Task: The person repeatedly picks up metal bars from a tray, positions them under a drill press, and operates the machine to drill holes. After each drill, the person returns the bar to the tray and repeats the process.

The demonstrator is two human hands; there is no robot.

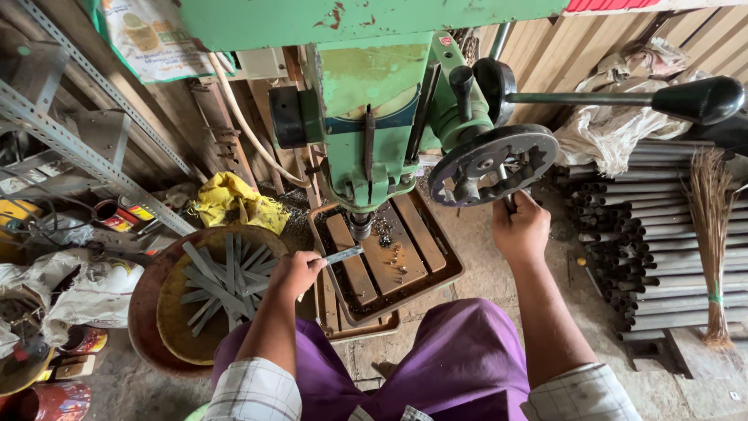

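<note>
A green drill press (pixel 374 109) stands in front of me. My left hand (pixel 294 271) pinches a flat grey metal strip (pixel 344 255) and holds its far end under the drill chuck (pixel 360 226), over the slotted rusty drill table (pixel 405 249). My right hand (pixel 520 228) grips a spoke handle just below the black feed wheel (pixel 492 165) on the machine's right side. A long lever with a black knob (pixel 697 99) sticks out to the right. Metal chips lie on the table around the chuck.
A round yellow-brown pan (pixel 175 312) at my left holds several similar grey strips (pixel 226 284). Stacked dark metal pipes (pixel 662 249) and a straw broom (pixel 710 234) lie at right. A yellow rag (pixel 230 203), cans and angle-iron shelving (pixel 70 140) crowd the left.
</note>
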